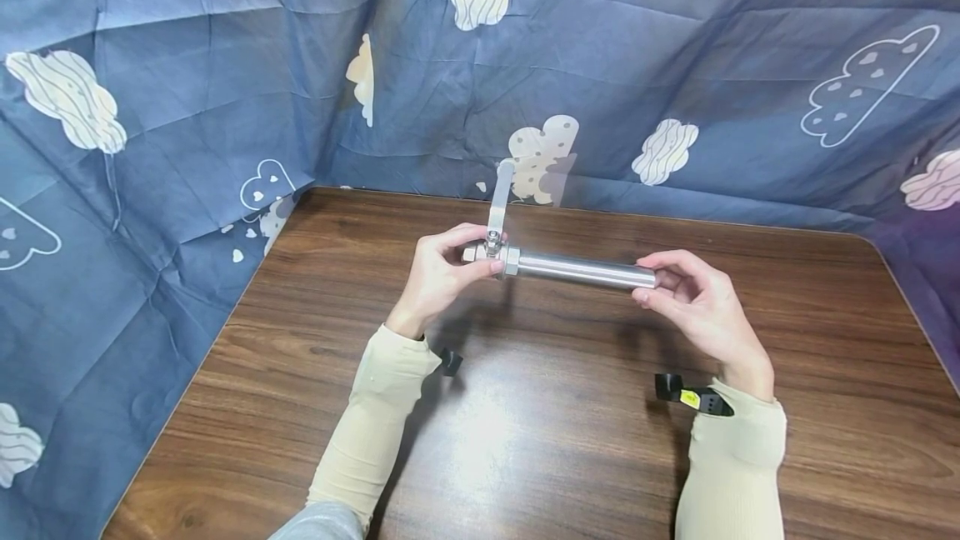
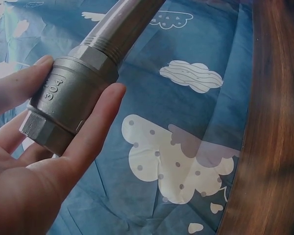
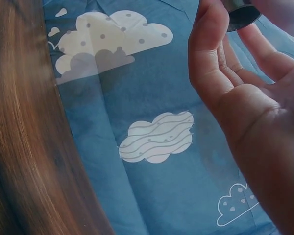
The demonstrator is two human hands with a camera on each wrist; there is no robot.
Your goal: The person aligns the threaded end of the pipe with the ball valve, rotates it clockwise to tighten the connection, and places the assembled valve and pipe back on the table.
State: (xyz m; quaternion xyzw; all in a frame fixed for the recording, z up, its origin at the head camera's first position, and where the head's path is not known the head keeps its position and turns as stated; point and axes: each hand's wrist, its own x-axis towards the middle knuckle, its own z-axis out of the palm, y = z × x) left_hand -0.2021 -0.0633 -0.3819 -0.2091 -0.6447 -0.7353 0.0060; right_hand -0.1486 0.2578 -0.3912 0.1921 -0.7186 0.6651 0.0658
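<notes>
Held above the table is a steel ball valve (image 2: 63,95) with "304" cast on its body and a long lever handle (image 1: 501,194) pointing toward the backdrop. My left hand (image 1: 444,267) grips the valve body between thumb and fingers. A shiny metal pipe (image 1: 585,268) extends rightward from the valve's hex end, and threads show at that joint in the left wrist view. At the pipe's far end my right hand (image 1: 701,302) pinches it with thumb and fingers. Only the pipe's open rim (image 3: 243,17) shows at the top of the right wrist view.
Beneath both hands lies a brown wood-grain table (image 1: 540,407). A blue cloth backdrop (image 1: 420,140) with cloud prints hangs along its back and left edges. A black wrist device (image 1: 670,387) is strapped at the right cuff, and another dark piece (image 1: 451,362) sits by the left cuff.
</notes>
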